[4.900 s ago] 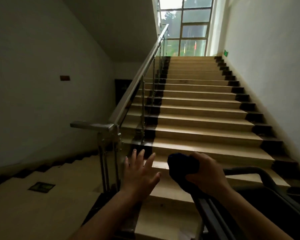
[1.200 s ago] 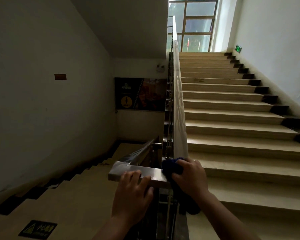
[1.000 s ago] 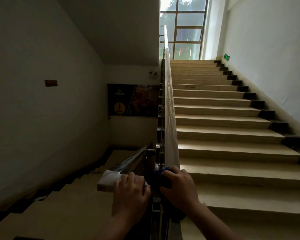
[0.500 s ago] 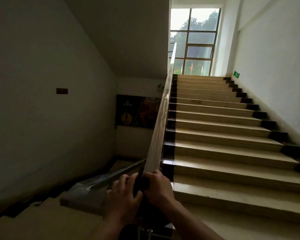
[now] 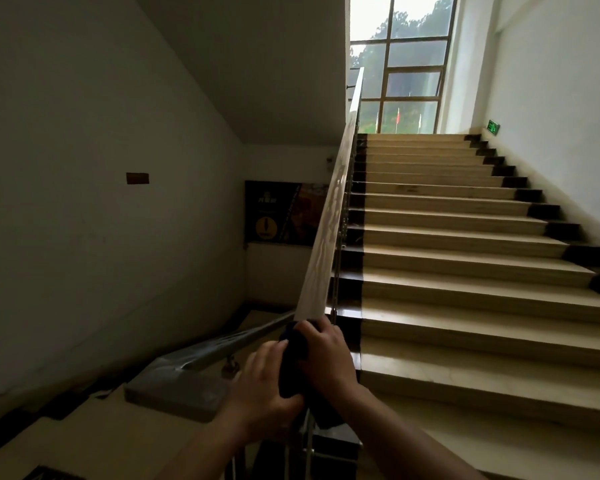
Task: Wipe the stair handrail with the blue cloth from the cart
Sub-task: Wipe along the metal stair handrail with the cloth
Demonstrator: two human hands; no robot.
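- Grips cloth with right hand, fingers curled over the top, folding it round the rail.
- Presses left hand to the cloth's left side, fingers curled onto it, thumb hidden.
- Holds cloth at the sloped rail's lower end, just above the corner where the rail turns.
- Compared with a second ago: left hand off the flat end piece at that corner and now touching the cloth beside the right, with both hands up past the corner onto the slope.
- Some seconds back: cloth carried in the right hand by the cart, rail untouched, left hand spread and bare. No cart in view now.
- Puts fetching behind and wiping at its start, by the look of it, with the whole run up toward the window yet to cover.
- Calls next, probably, for a steady slide up the rail while climbing the steps, cloth kept wrapped to catch both sides.
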